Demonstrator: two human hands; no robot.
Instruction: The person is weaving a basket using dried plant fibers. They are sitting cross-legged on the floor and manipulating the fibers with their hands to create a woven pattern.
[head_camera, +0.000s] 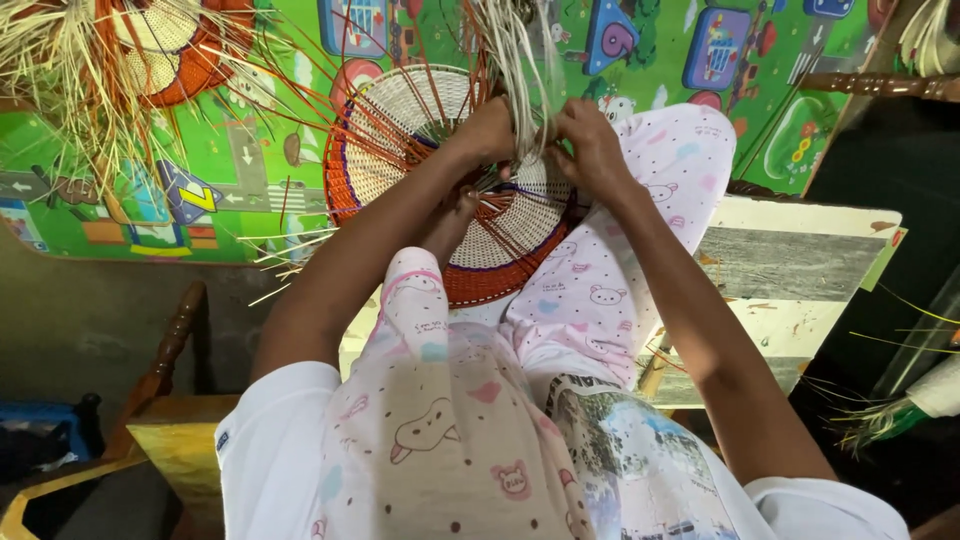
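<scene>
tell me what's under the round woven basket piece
Under the woven basket piece a green play mat shows on the far side; its near rim rests against pink-trousered legs. Directly beneath is covered.

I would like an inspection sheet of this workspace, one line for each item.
Surface: green play mat with road pictures, on the floor.
Job's things: round woven basket base, white with orange rim; pale strips bunched upright above it.
Clutter: second woven piece with loose straw, top left.
Hands: left hand and right hand both grip the strips.
Cables: nothing seen.
Surroundings: wooden chair, painted board.
</scene>
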